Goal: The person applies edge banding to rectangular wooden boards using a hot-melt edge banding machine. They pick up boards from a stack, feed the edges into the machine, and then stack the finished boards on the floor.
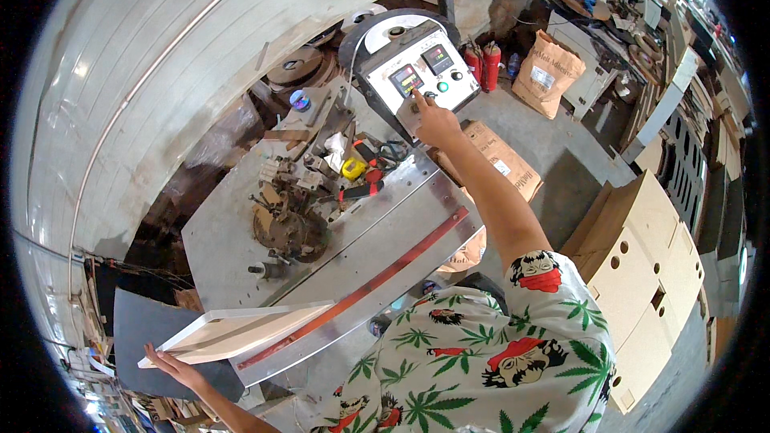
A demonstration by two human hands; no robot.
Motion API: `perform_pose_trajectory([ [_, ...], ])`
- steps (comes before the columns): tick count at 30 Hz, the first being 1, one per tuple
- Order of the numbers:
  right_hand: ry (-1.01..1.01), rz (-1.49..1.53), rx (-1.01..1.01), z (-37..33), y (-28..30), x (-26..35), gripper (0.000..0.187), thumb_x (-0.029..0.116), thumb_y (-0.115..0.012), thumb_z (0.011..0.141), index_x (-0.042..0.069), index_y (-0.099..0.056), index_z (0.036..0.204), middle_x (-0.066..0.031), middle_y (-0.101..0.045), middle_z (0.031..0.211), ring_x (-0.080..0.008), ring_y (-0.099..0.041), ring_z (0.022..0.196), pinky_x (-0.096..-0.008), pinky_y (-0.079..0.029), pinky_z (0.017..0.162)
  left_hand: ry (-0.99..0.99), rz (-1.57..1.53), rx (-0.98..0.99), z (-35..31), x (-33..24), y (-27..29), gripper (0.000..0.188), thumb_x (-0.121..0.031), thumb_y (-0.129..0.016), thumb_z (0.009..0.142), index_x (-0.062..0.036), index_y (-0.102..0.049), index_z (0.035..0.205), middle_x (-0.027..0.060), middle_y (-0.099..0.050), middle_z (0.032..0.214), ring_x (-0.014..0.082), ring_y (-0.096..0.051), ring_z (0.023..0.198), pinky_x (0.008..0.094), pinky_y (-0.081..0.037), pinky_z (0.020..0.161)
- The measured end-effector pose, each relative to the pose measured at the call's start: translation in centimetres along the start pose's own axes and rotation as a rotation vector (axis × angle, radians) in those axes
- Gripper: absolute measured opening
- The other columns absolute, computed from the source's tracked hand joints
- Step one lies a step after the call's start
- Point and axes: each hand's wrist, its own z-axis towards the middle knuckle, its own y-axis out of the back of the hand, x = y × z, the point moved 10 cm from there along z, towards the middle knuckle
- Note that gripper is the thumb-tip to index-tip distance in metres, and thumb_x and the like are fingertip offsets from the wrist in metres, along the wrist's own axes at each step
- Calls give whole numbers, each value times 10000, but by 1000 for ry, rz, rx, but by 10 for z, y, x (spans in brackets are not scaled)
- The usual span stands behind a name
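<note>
My right hand (437,123) reaches up to a white control panel (423,72) with two small displays, knobs and a green button. Its index finger is stretched out to the lower edge of the left display, touching or nearly touching it, and it holds nothing. At the lower left, my left hand (175,369) grips the near left end of a pale wooden board (241,335) with white edging. The board lies tilted across the end of the metal machine table (216,261), by a red strip (361,285).
A dark metal machine head (289,224) sits on the table. Beside it are a yellow tape measure (353,167) and red-black hand tools (361,191). Beyond the panel stand red fire extinguishers (491,66) and a brown paper sack (548,72). Stacked drilled panels (642,289) rise at right.
</note>
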Motion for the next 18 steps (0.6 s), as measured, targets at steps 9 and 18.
perform_pose_trajectory([
  [9, 13, -5, -6, -1, 3, 4, 1077, 154, -740, 770, 130, -158, 1675, -256, -616, 1349, -419, -710, 1077, -479, -600, 900, 21, -27, -10, 2, 3, 1, 578, -426, -308, 1160, -1, -441, 1529, 218, -397, 1611, 371, -360, 1501, 470, -291, 1235],
  [18, -40, 22, 5, 1, 10, -8, 1034, 240, -751, 804, 206, -193, 1674, -210, -621, 1380, -434, -701, 1099, -509, -583, 927, 26, -56, 3, -1, 8, -3, 575, -423, -323, 1159, -3, -430, 1537, 210, -402, 1610, 370, -371, 1493, 471, -305, 1226],
])
